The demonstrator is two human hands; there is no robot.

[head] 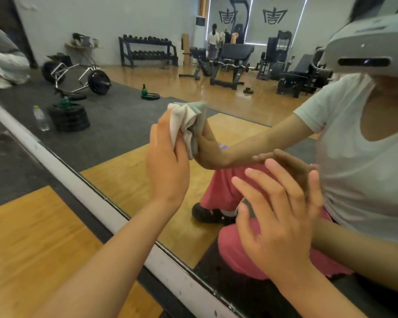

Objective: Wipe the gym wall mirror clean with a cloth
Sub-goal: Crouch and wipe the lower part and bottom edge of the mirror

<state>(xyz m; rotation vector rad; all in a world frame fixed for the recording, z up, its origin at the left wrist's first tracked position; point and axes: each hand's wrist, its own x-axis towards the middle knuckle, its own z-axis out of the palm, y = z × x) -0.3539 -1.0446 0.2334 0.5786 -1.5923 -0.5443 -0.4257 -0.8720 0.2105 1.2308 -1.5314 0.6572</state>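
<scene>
Low on the mirror [129, 134], presses the cloth [184, 120] bunched in left hand [168, 166] fingers to scrub, props right hand [278, 216], fingers spread and empty, on glass for balance.

The room is softly and evenly lit, brightest in the thin strips of daylight [248, 21] beside drawn blinds [276, 24] reflected at the top of the mirror [124, 134]. Below them a pale sheen lies on the reflected wooden floor [216, 95], and shadows are faint. Near the mirror's middle the left hand [168, 161] and the cloth [184, 120] it grips are fairly sharp, but the right hand [278, 216], lower against the glass, is slightly smeared, the mirror's upper left corner blurs heavily, and the wide lens stretches whatever lies toward the edges of the view.
</scene>
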